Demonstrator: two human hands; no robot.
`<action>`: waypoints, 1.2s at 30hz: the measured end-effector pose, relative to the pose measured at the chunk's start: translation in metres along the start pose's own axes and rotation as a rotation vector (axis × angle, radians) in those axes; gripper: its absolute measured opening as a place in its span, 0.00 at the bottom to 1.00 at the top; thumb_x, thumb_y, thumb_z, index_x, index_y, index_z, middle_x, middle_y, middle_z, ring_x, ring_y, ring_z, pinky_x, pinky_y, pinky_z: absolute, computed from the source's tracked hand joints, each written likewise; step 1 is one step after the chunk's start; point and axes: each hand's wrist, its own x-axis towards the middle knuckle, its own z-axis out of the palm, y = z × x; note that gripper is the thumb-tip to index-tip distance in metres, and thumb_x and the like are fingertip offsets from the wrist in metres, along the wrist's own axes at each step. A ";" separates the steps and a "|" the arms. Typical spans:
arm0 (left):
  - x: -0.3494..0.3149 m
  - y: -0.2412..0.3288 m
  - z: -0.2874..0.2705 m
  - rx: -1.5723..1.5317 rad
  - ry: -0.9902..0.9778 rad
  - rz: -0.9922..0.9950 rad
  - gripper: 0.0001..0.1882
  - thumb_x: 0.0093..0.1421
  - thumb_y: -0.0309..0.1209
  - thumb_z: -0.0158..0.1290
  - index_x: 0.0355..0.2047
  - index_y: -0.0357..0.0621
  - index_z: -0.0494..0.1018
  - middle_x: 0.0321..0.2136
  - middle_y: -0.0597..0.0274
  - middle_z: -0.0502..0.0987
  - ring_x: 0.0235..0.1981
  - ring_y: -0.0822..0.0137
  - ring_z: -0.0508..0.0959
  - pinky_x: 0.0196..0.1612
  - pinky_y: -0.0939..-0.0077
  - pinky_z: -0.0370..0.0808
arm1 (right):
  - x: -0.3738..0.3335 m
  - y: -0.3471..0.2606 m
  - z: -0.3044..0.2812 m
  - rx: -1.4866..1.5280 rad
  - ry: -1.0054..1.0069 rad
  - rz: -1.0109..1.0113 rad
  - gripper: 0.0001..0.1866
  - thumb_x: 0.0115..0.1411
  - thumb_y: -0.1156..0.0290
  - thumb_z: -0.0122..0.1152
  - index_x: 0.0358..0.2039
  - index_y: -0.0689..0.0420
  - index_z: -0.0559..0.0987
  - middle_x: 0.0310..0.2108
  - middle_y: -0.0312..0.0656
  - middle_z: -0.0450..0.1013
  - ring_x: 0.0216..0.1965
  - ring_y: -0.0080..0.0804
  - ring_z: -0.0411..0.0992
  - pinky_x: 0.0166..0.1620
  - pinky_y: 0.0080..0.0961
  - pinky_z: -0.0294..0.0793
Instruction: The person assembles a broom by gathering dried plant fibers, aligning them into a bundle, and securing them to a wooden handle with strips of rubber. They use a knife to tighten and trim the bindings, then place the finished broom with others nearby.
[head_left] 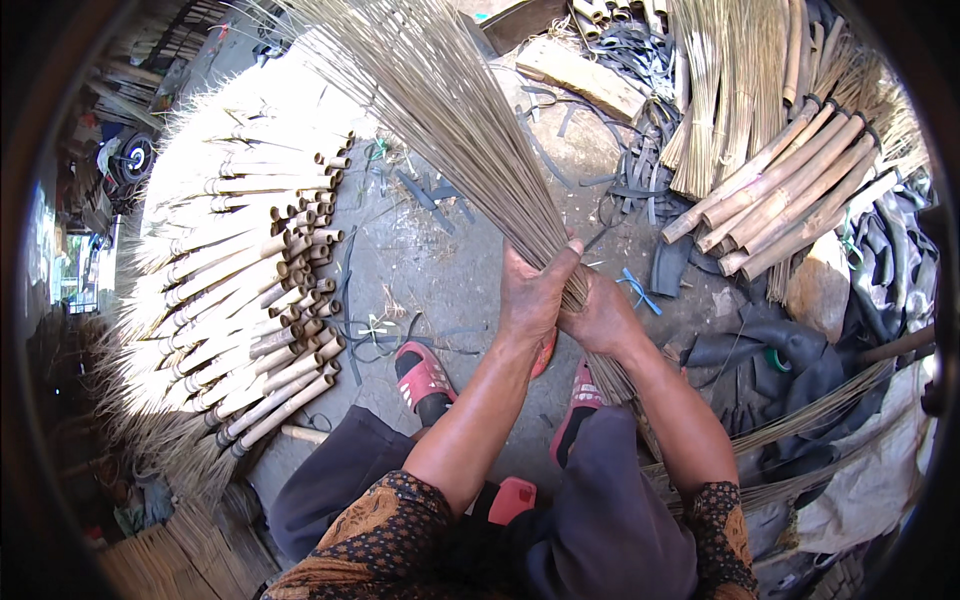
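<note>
Left grip [532,297] and right grip [605,316] squeeze sticks [462,130] fanning past both, maybe bunching them; next likely needs holding tight.

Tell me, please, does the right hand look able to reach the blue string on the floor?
Probably yes, but the right hand is closed around the stalks and would need to let go first. The blue string lies just beyond it in the view, with nothing covering it.
</note>
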 end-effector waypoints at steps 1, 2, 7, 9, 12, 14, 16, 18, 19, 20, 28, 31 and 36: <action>0.000 0.000 0.000 -0.002 0.008 0.000 0.21 0.65 0.22 0.61 0.55 0.37 0.67 0.47 0.57 0.78 0.47 0.64 0.82 0.51 0.69 0.81 | 0.001 0.001 0.000 -0.002 -0.003 0.022 0.23 0.54 0.64 0.72 0.48 0.62 0.80 0.40 0.58 0.82 0.46 0.54 0.83 0.48 0.41 0.80; 0.000 0.000 0.000 -0.007 0.004 0.013 0.21 0.65 0.23 0.61 0.55 0.37 0.67 0.47 0.57 0.78 0.47 0.64 0.82 0.51 0.69 0.81 | 0.001 0.002 0.000 -0.007 -0.003 0.026 0.23 0.54 0.65 0.72 0.48 0.62 0.80 0.40 0.57 0.82 0.46 0.54 0.83 0.48 0.41 0.80; 0.002 -0.001 -0.004 -0.009 -0.069 -0.017 0.22 0.64 0.22 0.61 0.55 0.39 0.67 0.44 0.58 0.79 0.43 0.65 0.83 0.46 0.71 0.81 | 0.000 0.004 -0.013 0.129 -0.175 0.044 0.22 0.54 0.68 0.71 0.49 0.62 0.80 0.39 0.53 0.83 0.45 0.50 0.83 0.49 0.39 0.80; 0.004 -0.003 -0.004 -0.008 -0.073 0.002 0.23 0.63 0.22 0.61 0.55 0.40 0.66 0.43 0.59 0.79 0.40 0.67 0.82 0.44 0.73 0.81 | 0.000 0.002 -0.014 0.136 -0.182 0.081 0.21 0.55 0.68 0.71 0.49 0.61 0.80 0.40 0.51 0.84 0.45 0.48 0.83 0.49 0.39 0.79; 0.008 -0.010 0.001 0.039 -0.026 0.106 0.23 0.62 0.21 0.61 0.55 0.41 0.65 0.40 0.62 0.78 0.36 0.71 0.80 0.41 0.74 0.79 | -0.001 0.000 -0.008 0.087 -0.067 -0.073 0.21 0.55 0.67 0.71 0.48 0.61 0.81 0.42 0.52 0.84 0.47 0.46 0.83 0.50 0.38 0.79; 0.009 -0.014 0.006 0.087 0.038 0.191 0.23 0.62 0.21 0.60 0.54 0.42 0.64 0.38 0.63 0.77 0.35 0.73 0.79 0.39 0.74 0.78 | 0.000 -0.001 -0.003 0.024 -0.066 0.070 0.21 0.56 0.66 0.71 0.48 0.60 0.81 0.43 0.52 0.84 0.47 0.47 0.83 0.50 0.39 0.79; 0.007 -0.016 0.009 0.141 0.063 0.213 0.22 0.63 0.21 0.60 0.54 0.42 0.64 0.37 0.64 0.77 0.36 0.73 0.78 0.39 0.75 0.77 | 0.000 0.000 -0.001 0.017 -0.058 0.104 0.21 0.56 0.65 0.72 0.48 0.59 0.82 0.42 0.53 0.84 0.47 0.48 0.83 0.50 0.39 0.79; 0.004 -0.013 0.009 0.162 0.064 0.170 0.21 0.63 0.21 0.60 0.53 0.42 0.65 0.37 0.64 0.77 0.36 0.73 0.78 0.39 0.75 0.77 | -0.001 0.002 -0.002 0.039 -0.027 0.087 0.21 0.56 0.63 0.72 0.48 0.59 0.82 0.41 0.53 0.84 0.46 0.50 0.83 0.49 0.40 0.80; 0.003 -0.011 0.009 0.156 0.050 0.114 0.21 0.63 0.21 0.60 0.53 0.41 0.65 0.36 0.64 0.77 0.36 0.73 0.78 0.39 0.75 0.77 | -0.001 0.003 -0.003 0.031 -0.024 0.084 0.21 0.56 0.62 0.72 0.47 0.59 0.82 0.41 0.53 0.84 0.45 0.51 0.84 0.49 0.40 0.80; 0.001 -0.008 0.008 0.143 0.040 0.067 0.21 0.63 0.21 0.60 0.53 0.41 0.65 0.36 0.64 0.77 0.36 0.73 0.79 0.39 0.75 0.77 | -0.002 0.003 -0.004 0.011 -0.025 0.089 0.21 0.56 0.61 0.72 0.47 0.59 0.82 0.40 0.54 0.84 0.45 0.51 0.84 0.48 0.41 0.80; -0.005 0.024 0.000 0.230 -0.015 0.105 0.31 0.67 0.34 0.64 0.61 0.35 0.59 0.50 0.53 0.73 0.51 0.65 0.75 0.57 0.67 0.72 | 0.004 -0.022 -0.002 -0.057 -0.027 0.011 0.22 0.55 0.61 0.71 0.43 0.66 0.80 0.36 0.60 0.82 0.42 0.57 0.83 0.46 0.45 0.80; -0.015 0.076 -0.012 0.497 0.355 0.398 0.43 0.70 0.44 0.62 0.69 0.30 0.50 0.66 0.39 0.59 0.69 0.54 0.63 0.75 0.51 0.55 | 0.009 -0.053 -0.002 -0.192 -0.023 0.022 0.21 0.55 0.65 0.69 0.43 0.67 0.79 0.35 0.61 0.81 0.40 0.59 0.82 0.45 0.48 0.80; -0.033 0.220 -0.035 0.915 0.021 1.201 0.22 0.71 0.28 0.57 0.62 0.35 0.69 0.58 0.49 0.77 0.60 0.60 0.77 0.66 0.64 0.70 | 0.013 -0.110 0.017 -0.479 -0.050 -0.053 0.18 0.55 0.70 0.65 0.43 0.69 0.76 0.32 0.62 0.81 0.36 0.63 0.81 0.43 0.52 0.81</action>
